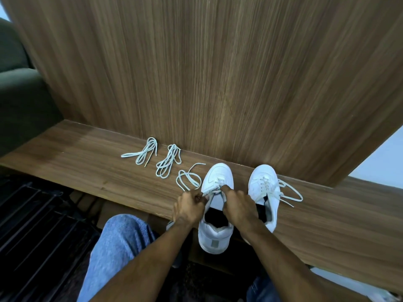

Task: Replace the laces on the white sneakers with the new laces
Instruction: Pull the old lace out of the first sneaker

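Two white sneakers stand on a wooden shelf (87, 168), toes toward the wall. The left sneaker (216, 236) hangs its heel over the front edge; only a short stretch of lace crosses its lowest eyelets. My left hand (189, 207) pinches that lace (187, 179), whose loose length loops on the shelf to the left. My right hand (236, 203) rests on the tongue, fingers curled at the eyelets. The right sneaker (265, 188) is still laced, its lace ends trailing right. Two bundled laces (145, 152) (169, 163) lie farther left.
A tall wood-grain panel (218, 73) rises right behind the shelf. A dark green sofa (19, 99) sits at the left. Dark slatted flooring (39, 225) lies below the shelf. My knees in blue jeans (117, 247) are under my forearms.
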Available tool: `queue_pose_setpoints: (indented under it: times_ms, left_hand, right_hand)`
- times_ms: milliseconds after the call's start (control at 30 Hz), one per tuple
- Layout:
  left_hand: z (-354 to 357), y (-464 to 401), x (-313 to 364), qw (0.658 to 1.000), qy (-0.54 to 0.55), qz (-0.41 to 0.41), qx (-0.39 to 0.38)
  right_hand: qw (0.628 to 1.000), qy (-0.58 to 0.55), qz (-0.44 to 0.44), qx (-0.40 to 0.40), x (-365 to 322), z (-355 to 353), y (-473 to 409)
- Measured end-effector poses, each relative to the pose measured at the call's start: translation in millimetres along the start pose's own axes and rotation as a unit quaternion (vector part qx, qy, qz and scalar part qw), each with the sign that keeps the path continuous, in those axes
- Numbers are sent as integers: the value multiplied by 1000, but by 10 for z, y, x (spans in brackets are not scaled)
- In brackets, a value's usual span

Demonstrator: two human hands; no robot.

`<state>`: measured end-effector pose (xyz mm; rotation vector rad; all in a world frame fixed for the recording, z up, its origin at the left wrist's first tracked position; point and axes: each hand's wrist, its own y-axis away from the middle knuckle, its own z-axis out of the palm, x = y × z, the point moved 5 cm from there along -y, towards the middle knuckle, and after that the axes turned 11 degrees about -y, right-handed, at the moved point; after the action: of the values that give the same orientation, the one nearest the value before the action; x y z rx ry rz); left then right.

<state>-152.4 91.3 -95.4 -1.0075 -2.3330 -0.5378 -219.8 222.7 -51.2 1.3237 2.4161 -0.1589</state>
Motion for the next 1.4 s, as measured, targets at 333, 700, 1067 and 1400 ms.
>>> queue_pose_setpoints:
  times_ms: [333, 700, 1067, 1400]
  left_hand:
    - [67, 31, 7, 997, -65, -42, 4]
    - [118, 67, 3, 997, -70, -40, 20]
    - [150, 71, 8, 996, -86, -38, 12]
    - [116, 95, 22, 994, -101, -30, 13]
  right_hand:
    - [987, -122, 72, 79, 53, 8, -264]
    - [999, -5, -52, -4, 30, 17, -278]
    - [823, -507, 105, 234, 398, -433, -275]
    - [990, 94, -101, 31, -23, 120, -279]
